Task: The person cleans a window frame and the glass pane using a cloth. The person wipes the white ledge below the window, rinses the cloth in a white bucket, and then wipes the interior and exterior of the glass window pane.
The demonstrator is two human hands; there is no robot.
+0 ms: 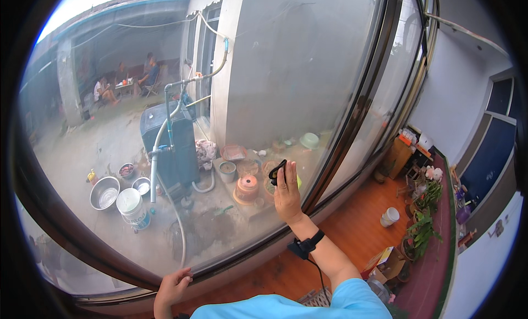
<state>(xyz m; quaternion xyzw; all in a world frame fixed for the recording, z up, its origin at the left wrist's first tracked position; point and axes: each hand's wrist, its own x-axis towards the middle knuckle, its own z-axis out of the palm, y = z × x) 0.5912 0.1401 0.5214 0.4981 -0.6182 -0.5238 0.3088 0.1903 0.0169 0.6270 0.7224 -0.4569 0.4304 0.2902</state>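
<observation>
A large, hazy window pane (288, 71) in a brown frame (346, 154) fills the view before me. My right hand (288, 191) is raised to its lower right part, fingers straight and pointing up. Against the glass it holds a small black object (277, 173), with a black loop at the fingertips; the palm side is hidden. A yellow-green patch (299, 182) shows just right of the fingers, and I cannot tell whether it belongs to the same object. My left hand (173, 285) rests on the lower window frame, its thumb apart from its fingers and nothing seen in it.
Through the glass are several seated people (123, 77), a dark tank (175, 150) with pipes, a white bucket (132, 207), metal basins (105, 193) and clay pots (246, 189). Indoors, right, stand a small white bucket (389, 217), an open carton (387, 263) and potted plants (425, 234). A cable hangs from my right wrist device.
</observation>
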